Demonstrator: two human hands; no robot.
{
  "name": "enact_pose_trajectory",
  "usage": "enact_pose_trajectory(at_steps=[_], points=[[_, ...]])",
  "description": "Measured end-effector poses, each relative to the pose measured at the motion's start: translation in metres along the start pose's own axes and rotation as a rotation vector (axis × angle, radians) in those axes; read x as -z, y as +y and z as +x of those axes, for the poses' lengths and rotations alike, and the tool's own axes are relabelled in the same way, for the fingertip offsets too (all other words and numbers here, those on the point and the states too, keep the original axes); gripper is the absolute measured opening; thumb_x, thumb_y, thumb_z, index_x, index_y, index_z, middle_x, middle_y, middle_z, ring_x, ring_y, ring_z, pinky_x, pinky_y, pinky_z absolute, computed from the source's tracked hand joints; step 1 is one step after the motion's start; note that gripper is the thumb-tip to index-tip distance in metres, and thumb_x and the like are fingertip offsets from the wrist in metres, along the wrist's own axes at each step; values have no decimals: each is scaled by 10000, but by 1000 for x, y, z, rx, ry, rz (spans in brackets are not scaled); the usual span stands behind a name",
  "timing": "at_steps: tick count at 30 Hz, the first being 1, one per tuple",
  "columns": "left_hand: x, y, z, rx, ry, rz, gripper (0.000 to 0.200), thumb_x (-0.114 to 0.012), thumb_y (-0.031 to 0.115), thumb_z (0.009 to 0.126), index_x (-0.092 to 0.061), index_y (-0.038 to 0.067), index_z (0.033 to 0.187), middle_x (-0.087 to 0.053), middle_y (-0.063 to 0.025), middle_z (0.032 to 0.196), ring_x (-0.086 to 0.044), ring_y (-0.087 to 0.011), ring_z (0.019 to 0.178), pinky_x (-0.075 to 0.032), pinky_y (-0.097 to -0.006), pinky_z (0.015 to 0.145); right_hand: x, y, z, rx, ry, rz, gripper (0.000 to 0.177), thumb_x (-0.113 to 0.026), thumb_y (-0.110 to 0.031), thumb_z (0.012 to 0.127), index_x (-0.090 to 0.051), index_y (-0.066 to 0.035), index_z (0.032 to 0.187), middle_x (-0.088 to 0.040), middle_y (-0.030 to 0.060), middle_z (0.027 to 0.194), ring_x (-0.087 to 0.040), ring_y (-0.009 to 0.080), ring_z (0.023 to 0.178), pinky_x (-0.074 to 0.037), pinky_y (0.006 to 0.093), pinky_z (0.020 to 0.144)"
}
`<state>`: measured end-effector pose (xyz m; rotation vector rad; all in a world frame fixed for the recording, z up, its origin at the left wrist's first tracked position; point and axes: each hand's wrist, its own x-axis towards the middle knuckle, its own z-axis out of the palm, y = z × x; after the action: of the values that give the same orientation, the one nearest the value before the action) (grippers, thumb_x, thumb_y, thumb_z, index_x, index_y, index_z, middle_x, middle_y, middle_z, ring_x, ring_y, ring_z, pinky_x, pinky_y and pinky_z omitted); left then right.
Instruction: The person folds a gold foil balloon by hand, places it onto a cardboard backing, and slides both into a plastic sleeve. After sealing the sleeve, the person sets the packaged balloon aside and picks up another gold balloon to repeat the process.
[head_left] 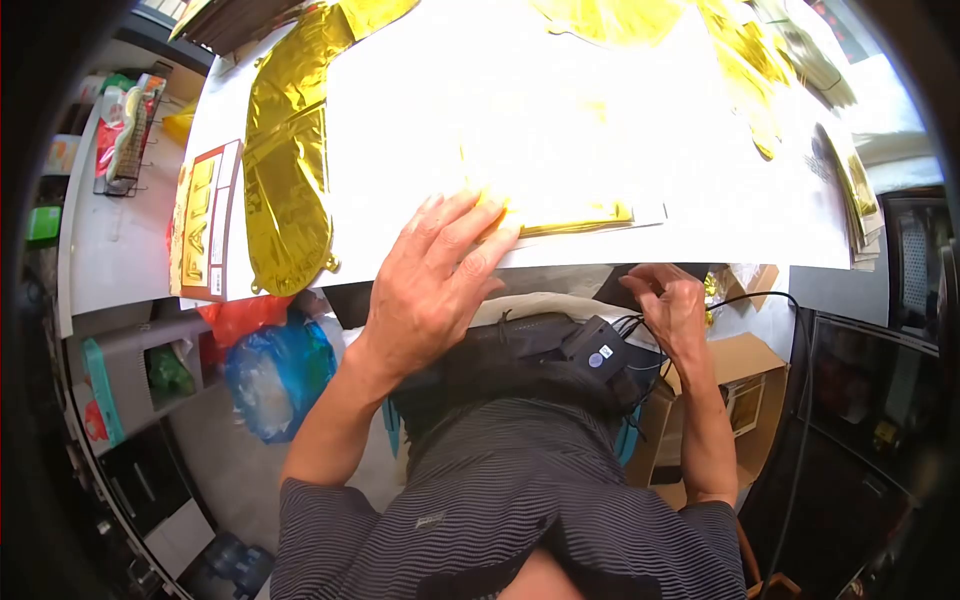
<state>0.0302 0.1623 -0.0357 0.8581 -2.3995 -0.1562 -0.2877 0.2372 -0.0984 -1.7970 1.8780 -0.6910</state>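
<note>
My left hand [440, 275] lies over the table's front edge, its fingers stretched out and resting on the left end of a folded gold foil piece [575, 220]. Glare washes out much of that piece and the sheet around it. My right hand [672, 305] is below the front edge, on the right, with its fingers curled together close to a dark surface [615, 285]. What they hold, if anything, is hidden. Left of my left hand, a long flat gold foil balloon [287, 180] lies on the white table [345, 265].
A printed packet [205, 225] lies at the table's left edge. More gold foil [745, 80] and a stack of flat packets [852, 190] are on the right. Below are blue plastic bags [280, 375], an open cardboard box [745, 375] and a black cable [800, 400].
</note>
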Motion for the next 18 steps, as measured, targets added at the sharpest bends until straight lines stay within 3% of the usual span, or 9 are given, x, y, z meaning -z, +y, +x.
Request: enact_pose_trajectory(at_steps=[3,5,6,9,11,13,14,15,18], points=[[-6,-6,-2,-16,95,5,431,-785,83,797,-709,39,1219,-678,-138,1296,-631,-352,1250,-521,-523,1085,7,-12,1,-111,-116,-103,226,-832,-117,837,-752,31,987,-747,194,840,-737,331,755,-550,379,674],[-6,-6,-2,-32,103,10,388,-788,63,794,-721,38,1176,-691,-134,1268,-646,-348,1222,-536,-516,1068,3,-8,-1,304,151,-387,232,-860,-156,822,-748,23,917,-704,162,720,-706,304,650,-526,367,612],[-5,-6,-2,-46,105,13,346,-792,44,792,-733,37,1133,-704,-130,1239,-662,-344,1195,-550,-509,1052,8,-11,-5,308,156,-390,232,-860,-156,822,-748,23,917,-704,162,720,-706,304,650,-526,367,612],[-5,-4,-3,-34,136,-50,302,-790,16,794,-735,34,1090,-719,-126,1197,-677,-338,1168,-559,-503,1040,36,-31,-26,56,1,-130,312,-895,-161,793,-716,5,987,-708,172,859,-700,248,742,-501,339,594],[-4,-3,-5,-24,130,-71,309,-801,-11,787,-740,25,1088,-727,-140,1195,-678,-348,1180,-561,-504,1045,46,-36,-25,194,96,-125,324,-919,-143,741,-735,-57,994,-709,143,925,-667,248,737,-481,325,567],[-4,-3,-4,-16,126,-90,316,-812,-39,780,-746,15,1085,-735,-154,1193,-680,-359,1193,-562,-504,1050,51,-47,-15,522,435,-143,340,-926,-97,722,-733,-52,997,-716,112,935,-654,265,756,-497,332,606],[-4,-3,-4,-15,132,-96,305,-810,-37,785,-745,13,1080,-734,-155,1194,-681,-360,1191,-563,-503,1049,52,-51,-9,543,421,-173,399,-927,-91,704,-729,-43,1047,-721,129,1046,-672,314,901,-543,384,732],[-4,-3,-4,-14,137,-102,295,-808,-35,790,-744,10,1075,-733,-156,1195,-682,-360,1188,-563,-502,1048,52,-55,-2,543,423,-172,399,-927,-91,704,-729,-43,1047,-721,129,1046,-672,314,901,-543,384,732],[-2,-1,-2,4,146,-128,249,-802,-37,801,-750,10,1041,-740,-155,1149,-697,-357,1156,-570,-497,1035,49,-65,20,513,312,-166,501,-918,-131,725,-713,-12,1166,-707,180,1190,-655,353,1120,-556,448,919]])
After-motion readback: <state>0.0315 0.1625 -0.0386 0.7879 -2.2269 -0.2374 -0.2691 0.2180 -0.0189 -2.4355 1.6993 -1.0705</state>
